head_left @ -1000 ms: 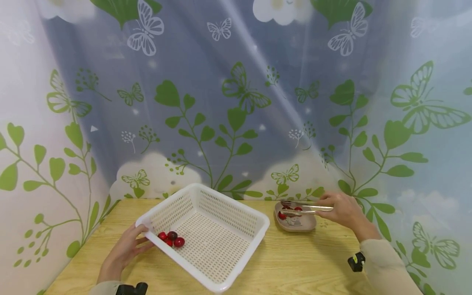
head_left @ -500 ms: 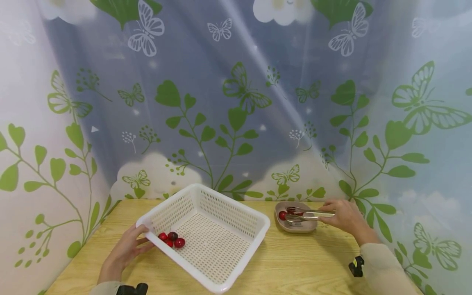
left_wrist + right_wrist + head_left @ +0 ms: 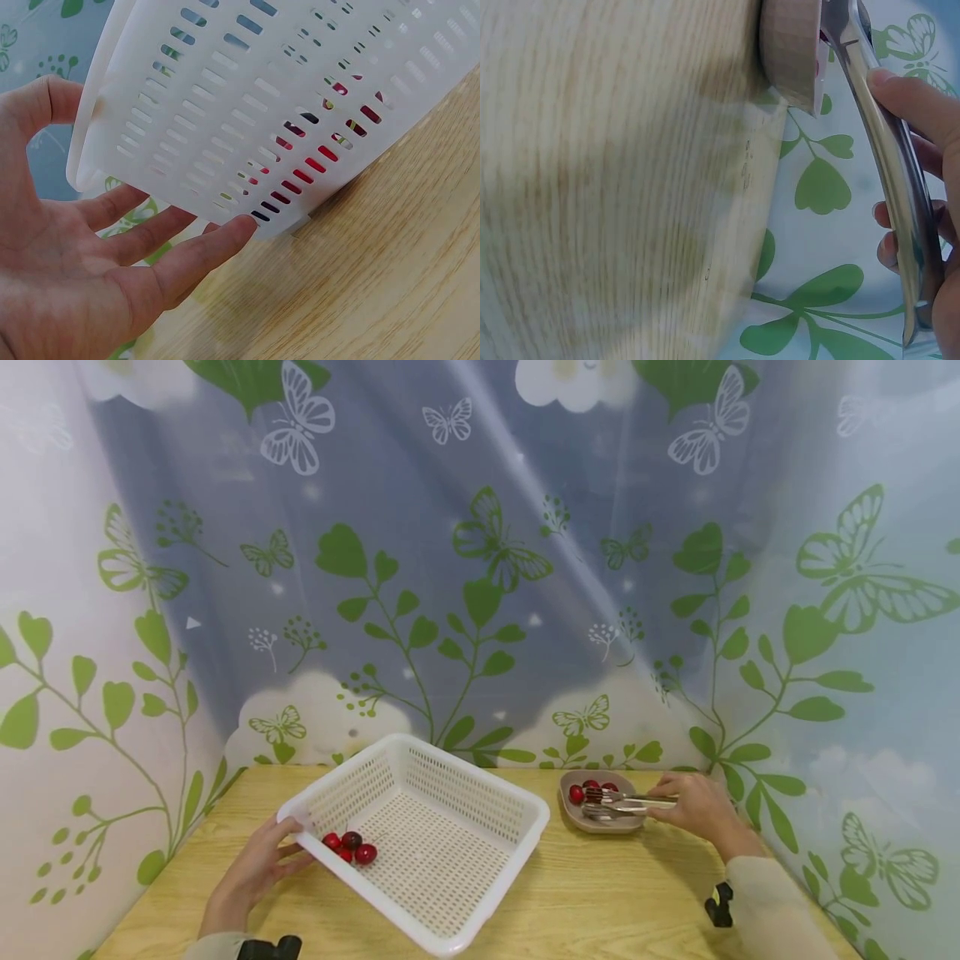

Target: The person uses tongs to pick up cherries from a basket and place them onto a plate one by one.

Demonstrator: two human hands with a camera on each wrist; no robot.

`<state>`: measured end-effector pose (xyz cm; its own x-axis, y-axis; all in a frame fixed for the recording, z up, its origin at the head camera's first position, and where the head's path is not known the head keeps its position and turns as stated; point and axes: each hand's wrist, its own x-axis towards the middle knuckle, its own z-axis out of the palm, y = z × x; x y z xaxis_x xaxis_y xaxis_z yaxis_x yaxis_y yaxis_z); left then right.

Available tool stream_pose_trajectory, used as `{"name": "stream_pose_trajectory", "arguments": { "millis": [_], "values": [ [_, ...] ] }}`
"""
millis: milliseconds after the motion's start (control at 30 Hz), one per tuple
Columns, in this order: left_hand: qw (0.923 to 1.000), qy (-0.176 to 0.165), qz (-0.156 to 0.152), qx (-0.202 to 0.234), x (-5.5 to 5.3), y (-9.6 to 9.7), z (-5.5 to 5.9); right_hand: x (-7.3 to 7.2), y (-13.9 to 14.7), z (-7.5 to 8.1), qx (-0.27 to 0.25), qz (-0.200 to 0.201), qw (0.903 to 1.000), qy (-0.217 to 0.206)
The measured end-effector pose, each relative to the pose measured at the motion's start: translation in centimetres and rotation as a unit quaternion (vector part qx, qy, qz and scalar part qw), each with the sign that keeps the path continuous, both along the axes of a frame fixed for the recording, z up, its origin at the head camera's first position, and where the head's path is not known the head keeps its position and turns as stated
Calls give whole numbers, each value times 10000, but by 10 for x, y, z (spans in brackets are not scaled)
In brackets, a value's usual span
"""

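My left hand (image 3: 251, 870) holds the white perforated plastic basket (image 3: 468, 789) at its left corner, thumb over the rim and fingers against the outer wall (image 3: 217, 135). Several dark red cherries (image 3: 365, 854) lie inside, gathered by the near-left wall. My right hand (image 3: 697, 807) grips metal serving tongs (image 3: 889, 165), thumb on one arm and fingers round the other. The tongs' tips are apart, reaching into a small brownish-pink bowl (image 3: 603, 828) at the table's far right. Cherries (image 3: 576, 793) lie in the bowl beside and behind the tips, which partly hide them.
Both basket and bowl are on a light wood-grain table (image 3: 555, 902). A curtain (image 3: 480, 635) printed with leaves and butterflies stands right behind the table's back edge and along both sides. Table surface lies between basket and bowl.
My right hand has lowered slightly and the tongs' tips have shifted right and down within the bowl. The cherries there now sit a little differently. Left hand and basket stay put.
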<state>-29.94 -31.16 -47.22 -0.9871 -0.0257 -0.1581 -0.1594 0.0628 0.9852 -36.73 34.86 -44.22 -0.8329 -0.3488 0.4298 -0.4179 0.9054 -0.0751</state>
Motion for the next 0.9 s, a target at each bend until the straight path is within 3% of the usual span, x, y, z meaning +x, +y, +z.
{"name": "stream_pose_trajectory", "arguments": {
  "millis": [267,500,733,900],
  "values": [
    [10000,-2,27,-5,0,0,0,0,1,-1,59,-88,9999,-67],
    [10000,31,-29,20,0,-1,-1,2,-4,10,11,-29,10000,52],
    [10000,9,-5,-32,0,-1,-1,9,-22,27,-202,351,9985,375],
    [10000,5,-19,-31,-1,-2,-2,9,-38,36,-297,829,9923,869]
  ]
}}
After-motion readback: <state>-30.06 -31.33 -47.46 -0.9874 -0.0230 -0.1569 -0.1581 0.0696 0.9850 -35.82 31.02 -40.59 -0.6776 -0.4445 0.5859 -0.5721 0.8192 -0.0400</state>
